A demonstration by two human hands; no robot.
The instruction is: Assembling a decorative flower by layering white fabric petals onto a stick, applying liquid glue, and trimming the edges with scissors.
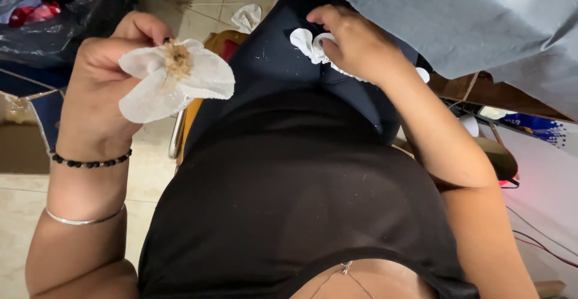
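- Your left hand (105, 76) is closed on the white fabric flower (174, 79). The pinch sits behind the petals, near the tan fibrous centre (177, 59); I can't see the fingertips themselves.
- The petals fan out forward of that pinch with nothing under them. If you loosen it, the flower likely drops past your lap to the tiled floor (18, 214).
- The tan centre looks frayed. Squeeze or twist at the pinch and fibres may shed or pull out.
- Your right hand (355, 43) is curled over a bunch of white fabric pieces (307, 43) resting on your dark lap (265, 64). It looks like a grip, but fingers cover the contact, so I can't tell how firm it is.
- The pieces poke out on both sides of that hand, loose ones at the wrist side. Lift fast and the outer ones likely slide off your lap.
- A grey cloth (457, 16) hangs just beyond your right knuckles. Reach forward and you may snag it or bury the pieces.
- One white scrap (247, 16) already lies on the floor beyond your lap.
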